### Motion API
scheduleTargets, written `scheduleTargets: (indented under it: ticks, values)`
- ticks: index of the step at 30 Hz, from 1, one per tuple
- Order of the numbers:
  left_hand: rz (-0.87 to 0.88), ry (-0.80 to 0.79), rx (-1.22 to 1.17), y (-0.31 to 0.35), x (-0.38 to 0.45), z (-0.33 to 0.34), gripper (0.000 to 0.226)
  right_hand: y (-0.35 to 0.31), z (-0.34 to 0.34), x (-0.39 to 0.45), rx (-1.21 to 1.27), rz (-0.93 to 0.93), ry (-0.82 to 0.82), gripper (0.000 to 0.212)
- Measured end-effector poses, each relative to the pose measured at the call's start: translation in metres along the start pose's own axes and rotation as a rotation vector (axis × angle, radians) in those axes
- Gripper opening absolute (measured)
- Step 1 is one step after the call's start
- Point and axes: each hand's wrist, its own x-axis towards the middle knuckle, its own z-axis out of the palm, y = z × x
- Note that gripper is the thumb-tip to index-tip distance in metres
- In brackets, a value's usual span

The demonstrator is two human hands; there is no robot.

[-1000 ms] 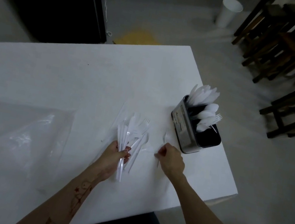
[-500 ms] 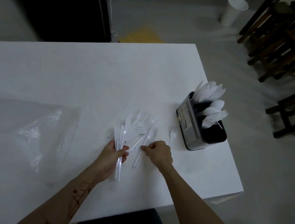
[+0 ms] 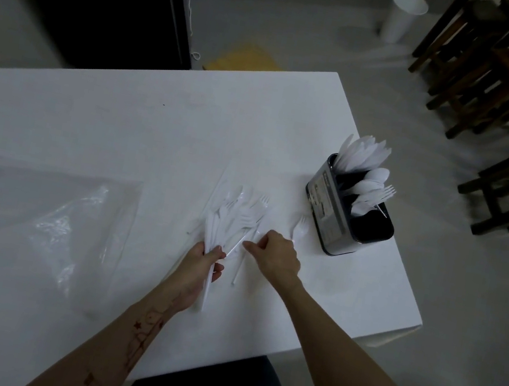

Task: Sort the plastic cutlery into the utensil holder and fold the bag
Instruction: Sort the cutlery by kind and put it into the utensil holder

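Fork [image 3: 300, 231] released — right hand [image 3: 274, 255] (leftward)

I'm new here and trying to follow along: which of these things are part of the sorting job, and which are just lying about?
In the job:
loose white plastic cutlery
single white plastic fork
metal utensil holder
clear plastic bag
left hand
right hand

Lying about:
white paper cup
dark wooden chairs

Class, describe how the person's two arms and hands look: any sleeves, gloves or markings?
Both forearms are bare, with no sleeves or gloves visible. The left hand has dark reddish drawn markings, including a star shape, running along its forearm. The right hand and its forearm show no markings.
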Motion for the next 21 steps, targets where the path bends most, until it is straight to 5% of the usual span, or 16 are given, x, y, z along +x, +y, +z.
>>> scheduleTargets:
  ticks: [12,18,21]
  values:
    - [0.025,-0.105,0.159,-0.006,0.003,-0.005,0.037,0.0,-0.027,-0.01,0.581,0.194,-0.108,0.016]
    - [0.044,-0.243,0.275,-0.005,0.007,0.0,0.059,-0.014,-0.032,-0.016,0.633,0.133,-0.231,0.019]
    - [0.093,-0.142,0.327,-0.007,0.009,-0.002,0.035,-0.013,-0.023,-0.013,0.598,0.071,-0.192,0.031]
